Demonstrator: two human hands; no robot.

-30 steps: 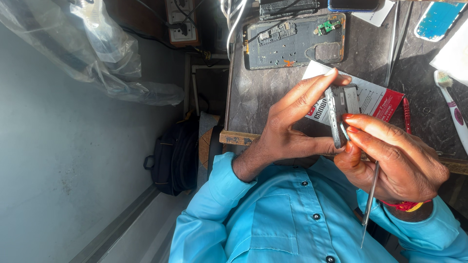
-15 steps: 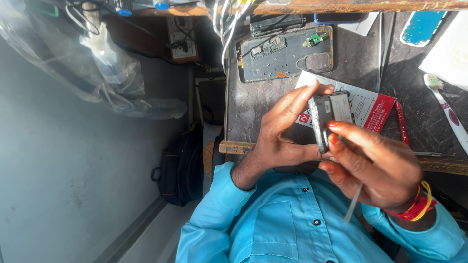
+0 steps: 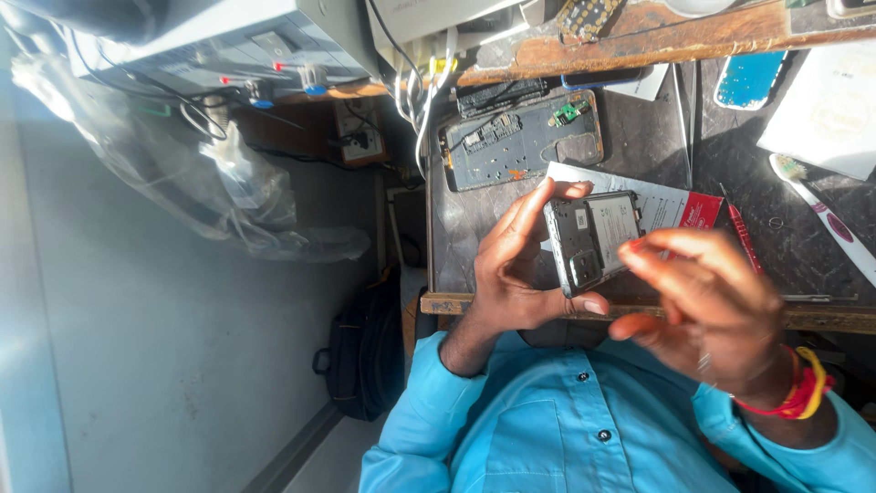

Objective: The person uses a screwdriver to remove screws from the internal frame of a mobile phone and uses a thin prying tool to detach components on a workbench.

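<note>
My left hand grips a dark opened phone with its back cover off, thumb under its lower edge and fingers curled over the top. My right hand, blurred and wearing red and yellow wrist bands, hovers at the phone's right side. Its index fingertip rests at the phone's edge. No tool shows in that hand. Both hands sit over the near edge of the dark workbench, above my blue shirt.
On the bench lie a stripped phone frame with circuit parts, a white and red card, a red screwdriver, a toothbrush and a blue screen panel. A black bag and clear plastic bag sit left.
The thin metal tool seen in my right hand earlier no longer shows. The phone has turned so its open back faces me, and the view has shifted to show more of the bench.
</note>
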